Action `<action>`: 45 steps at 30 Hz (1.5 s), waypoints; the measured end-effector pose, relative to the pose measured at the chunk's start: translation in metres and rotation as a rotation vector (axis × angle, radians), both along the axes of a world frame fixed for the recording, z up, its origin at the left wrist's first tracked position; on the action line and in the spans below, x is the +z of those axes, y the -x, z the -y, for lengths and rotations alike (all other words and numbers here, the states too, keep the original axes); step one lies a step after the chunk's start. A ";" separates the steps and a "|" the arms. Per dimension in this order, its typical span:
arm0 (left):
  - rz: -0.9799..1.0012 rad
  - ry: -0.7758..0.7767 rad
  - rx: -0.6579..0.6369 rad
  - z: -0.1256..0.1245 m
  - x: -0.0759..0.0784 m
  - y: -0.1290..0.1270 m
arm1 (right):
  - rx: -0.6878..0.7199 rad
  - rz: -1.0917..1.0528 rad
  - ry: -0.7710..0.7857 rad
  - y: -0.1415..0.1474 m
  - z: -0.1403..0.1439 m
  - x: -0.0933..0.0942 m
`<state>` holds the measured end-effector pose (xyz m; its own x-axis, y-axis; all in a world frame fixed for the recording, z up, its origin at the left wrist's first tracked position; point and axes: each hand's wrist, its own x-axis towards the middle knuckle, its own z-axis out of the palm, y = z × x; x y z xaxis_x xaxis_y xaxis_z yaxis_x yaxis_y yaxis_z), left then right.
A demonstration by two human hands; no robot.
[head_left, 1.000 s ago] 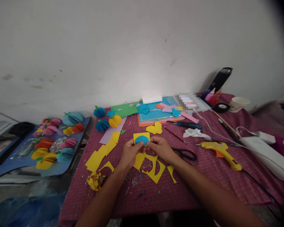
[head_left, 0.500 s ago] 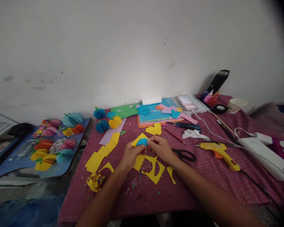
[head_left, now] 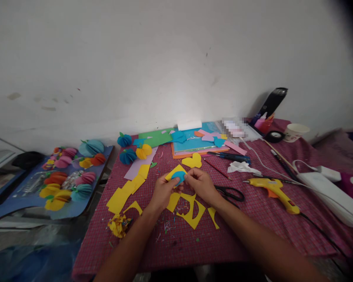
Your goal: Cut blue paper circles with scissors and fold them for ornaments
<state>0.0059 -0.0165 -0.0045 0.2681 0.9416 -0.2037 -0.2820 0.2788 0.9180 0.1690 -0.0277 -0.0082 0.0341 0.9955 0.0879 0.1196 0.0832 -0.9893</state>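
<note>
My left hand (head_left: 164,189) grips a piece of yellow paper (head_left: 171,174), its thumb pressed on a blue paper cutout (head_left: 179,177) that lies over the yellow. From the other side, my right hand (head_left: 200,182) pinches the edge of the blue cutout between thumb and fingertips. Both hands are held over the middle of the cloth-covered table (head_left: 176,254). Under and around them are yellow paper offcuts (head_left: 195,217) with curved holes. Black-handled scissors (head_left: 235,193) lie beside my right wrist, partly hidden by it. Yellow rounded cutouts (head_left: 194,159) sit just beyond my hands.
A yellow glue gun (head_left: 273,189) and a white power strip (head_left: 326,196) lie right. Behind are colored sheets (head_left: 182,145), a cutter (head_left: 229,156), a pencil (head_left: 217,168) and a paper cup (head_left: 295,133). Paper pumpkins (head_left: 59,199) fill a blue side table (head_left: 14,207).
The blue cutout shows rounder and slightly more upright over the yellow paper. Both hands keep their hold, and the whole view has shifted slightly.
</note>
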 end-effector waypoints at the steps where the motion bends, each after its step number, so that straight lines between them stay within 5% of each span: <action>1: 0.003 0.001 0.004 0.000 0.000 0.000 | 0.002 0.003 0.003 0.000 0.000 0.000; 23: -0.114 -0.034 0.022 -0.002 -0.001 0.001 | 0.065 0.136 -0.071 -0.005 -0.002 0.002; 33: -0.098 -0.049 -0.013 -0.003 -0.005 0.004 | 0.186 0.204 -0.088 -0.028 0.005 0.026; 40: 0.024 0.030 0.033 -0.001 0.003 0.004 | 0.076 0.957 -0.048 -0.098 0.058 0.039; 45: 0.084 0.038 0.045 -0.001 0.002 0.004 | 0.045 1.287 0.023 -0.097 0.086 0.036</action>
<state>0.0023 -0.0151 -0.0027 0.2436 0.9450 -0.2183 -0.3700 0.2986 0.8797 0.2655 -0.1141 0.0277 -0.0953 0.9953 0.0153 0.9814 0.0966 -0.1661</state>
